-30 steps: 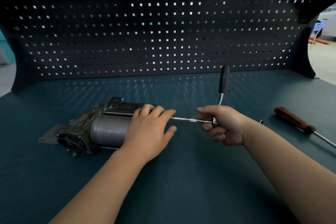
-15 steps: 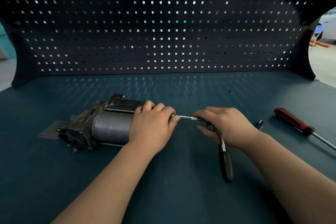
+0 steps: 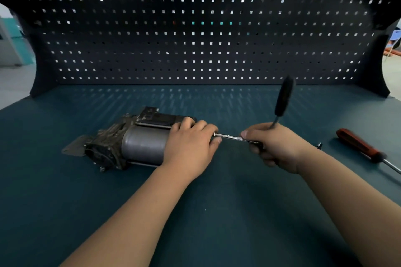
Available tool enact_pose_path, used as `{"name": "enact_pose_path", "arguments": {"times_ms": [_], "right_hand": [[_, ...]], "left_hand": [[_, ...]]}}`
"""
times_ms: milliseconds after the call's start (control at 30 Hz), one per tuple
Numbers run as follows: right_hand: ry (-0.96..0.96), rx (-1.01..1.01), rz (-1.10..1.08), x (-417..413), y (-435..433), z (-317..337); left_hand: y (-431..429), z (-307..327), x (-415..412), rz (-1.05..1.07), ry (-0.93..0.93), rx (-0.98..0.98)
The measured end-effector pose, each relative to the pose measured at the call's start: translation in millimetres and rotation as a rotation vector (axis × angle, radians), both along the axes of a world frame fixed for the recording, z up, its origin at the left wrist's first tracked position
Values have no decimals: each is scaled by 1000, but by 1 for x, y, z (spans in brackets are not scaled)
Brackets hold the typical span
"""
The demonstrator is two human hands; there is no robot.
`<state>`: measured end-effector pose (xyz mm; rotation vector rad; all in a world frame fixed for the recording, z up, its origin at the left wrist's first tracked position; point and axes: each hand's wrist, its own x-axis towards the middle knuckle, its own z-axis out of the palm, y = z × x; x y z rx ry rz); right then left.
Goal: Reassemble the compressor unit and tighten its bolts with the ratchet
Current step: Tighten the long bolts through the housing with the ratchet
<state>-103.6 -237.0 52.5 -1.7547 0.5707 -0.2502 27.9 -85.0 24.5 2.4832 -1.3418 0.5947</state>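
Note:
The compressor unit (image 3: 138, 143), a grey cylinder with a dark cast housing on its left end, lies on its side on the blue-green bench. My left hand (image 3: 191, 147) grips its right end, fingers curled over the top. A chrome extension bar (image 3: 235, 137) runs from that end to the ratchet, whose head sits inside my right hand (image 3: 275, 145). My right hand's fingers are curled round the ratchet head. The ratchet's black handle (image 3: 283, 98) points up and away, blurred by motion. The bolt itself is hidden behind my left hand.
A red-handled screwdriver (image 3: 360, 145) lies at the right, its shaft reaching the frame's edge. A small dark bolt (image 3: 319, 145) sits just beyond my right wrist. A dark pegboard (image 3: 195, 34) walls the back of the bench (image 3: 217, 212).
The ratchet handle swung from upright down toward me half a second ago and is now back up, pointing away. My left hand has stayed on the compressor.

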Motion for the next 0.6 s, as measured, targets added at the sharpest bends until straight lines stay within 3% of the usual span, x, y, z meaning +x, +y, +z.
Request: {"name": "enact_pose_path", "arguments": {"times_ms": [133, 333, 433, 600], "right_hand": [[107, 363, 20, -2, 0, 7], [97, 386, 22, -2, -2, 4], [40, 110, -20, -1, 0, 0], [-141, -749, 3, -6, -5, -9]], "left_hand": [[1, 0, -2, -9, -11, -6], [0, 2, -1, 0, -7, 11], [-1, 1, -1, -2, -11, 14], [-1, 2, 0, 9, -11, 14]]}}
